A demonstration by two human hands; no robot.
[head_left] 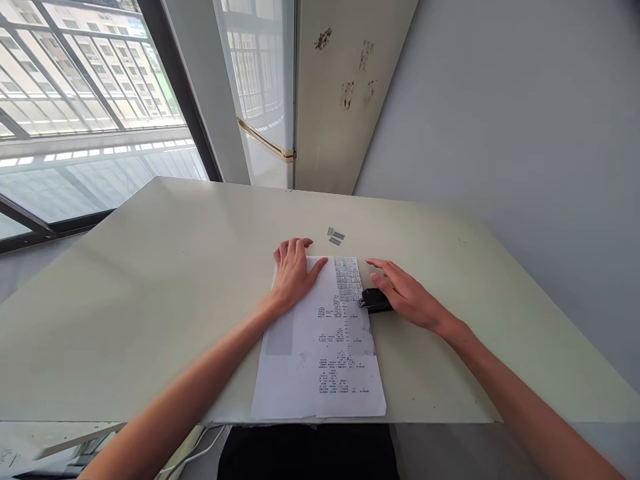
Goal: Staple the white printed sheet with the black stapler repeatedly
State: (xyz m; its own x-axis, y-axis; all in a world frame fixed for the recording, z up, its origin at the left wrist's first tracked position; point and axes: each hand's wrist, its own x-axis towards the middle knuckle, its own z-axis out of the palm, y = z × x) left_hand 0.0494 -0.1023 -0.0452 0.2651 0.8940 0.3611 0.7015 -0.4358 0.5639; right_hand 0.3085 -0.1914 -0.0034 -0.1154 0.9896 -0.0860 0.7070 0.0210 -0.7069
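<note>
My left hand [293, 277] lies flat across the top of a printed paper sheet [305, 380], fingers curled slightly over its far edge and thumb spread to the right. At the sheet's right edge sits a black stapler [375, 301], its front end on the paper. My right hand [407, 293] is at the stapler's back end, which it partly hides; its fingers stretch out beyond the stapler without wrapping round it. Dense rows of staples [347, 279] run along the upper right of the sheet. Beyond the sheet lie several short staple strips [335, 236].
The pale table [150, 280] extends to both sides, its front edge close to my lap. A fridge [345, 100] stands behind it, with a grey wall [515, 107] on the right and a window [90, 80] on the left. A white cable [200, 450] hangs below the front edge.
</note>
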